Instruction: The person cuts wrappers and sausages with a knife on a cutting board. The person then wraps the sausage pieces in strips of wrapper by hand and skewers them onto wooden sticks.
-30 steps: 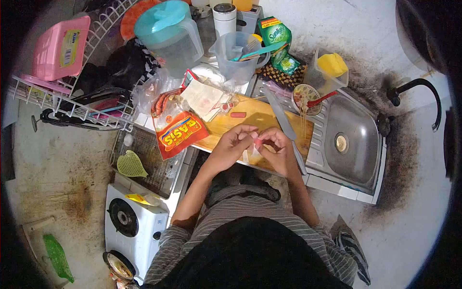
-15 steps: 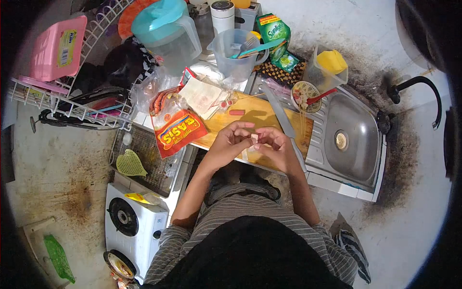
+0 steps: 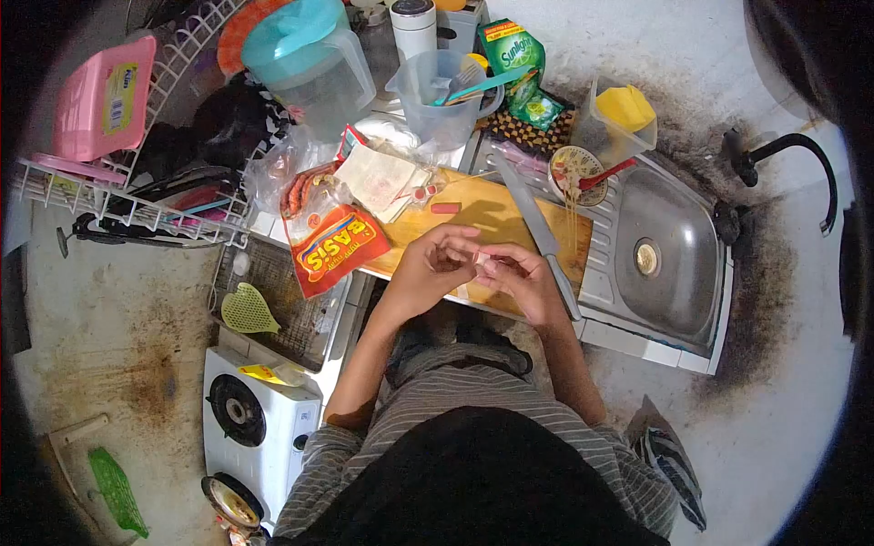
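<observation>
Both hands meet above the front edge of the wooden board. My left hand and my right hand pinch a small pale pink wrapped piece between their fingertips. Behind them a short red sausage piece lies on the board. Pale square wrapper sheets are stacked at the board's left, beside the red BASiS bag and some sausages in clear plastic. To the right, a long knife lies slanted across the board.
A bowl with a red spoon stands between the board and the steel sink. Behind are a clear jug with utensils and a green Sunlight pouch. A white stove is at the lower left.
The reddish piece between my fingertips has been turned and now shows a pale wrapped side. My right hand's fingers have closed in around it. Both hands stay in nearly the same place.
</observation>
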